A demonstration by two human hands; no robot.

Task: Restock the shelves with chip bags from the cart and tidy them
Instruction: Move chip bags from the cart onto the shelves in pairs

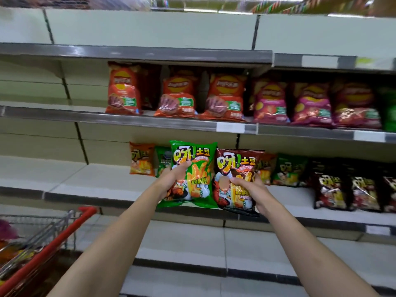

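My left hand grips a green chip bag by its left edge, thumb across the front. My right hand grips a dark brown chip bag, fingers curled over its lower front. I hold both bags upright, side by side, in front of the third shelf. Behind them on that shelf stand an orange bag, a green bag, another green bag and dark bags to the right. The cart with its red handle is at the lower left.
The shelf above carries orange-red bags and magenta bags. The top shelf and the left parts of the shelves show bare boards. A lower shelf runs beneath my arms. Colourful bags lie inside the cart.
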